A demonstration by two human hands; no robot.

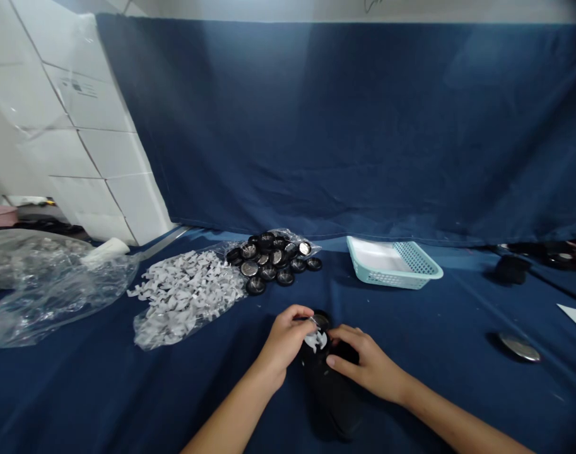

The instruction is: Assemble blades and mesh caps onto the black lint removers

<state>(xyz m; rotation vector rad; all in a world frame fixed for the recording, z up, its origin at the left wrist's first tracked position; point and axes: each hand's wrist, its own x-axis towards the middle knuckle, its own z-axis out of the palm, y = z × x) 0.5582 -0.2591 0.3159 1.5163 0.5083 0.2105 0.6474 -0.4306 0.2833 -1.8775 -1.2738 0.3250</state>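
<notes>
A dark elongated object lies on the blue cloth at the front centre. At its far end are a round black part and small white pieces. My left hand is at the left of these, its thumb and forefinger pinched over the round part; whatever they hold is too small to make out. My right hand is at the right, thumb and fingers apart, fingertips against the edge of the dark object.
Beyond my hands lie a pile of white clips on plastic, round black parts and a light-blue basket. A shiny oval piece is at the right. Clear plastic bags and white boxes stand left.
</notes>
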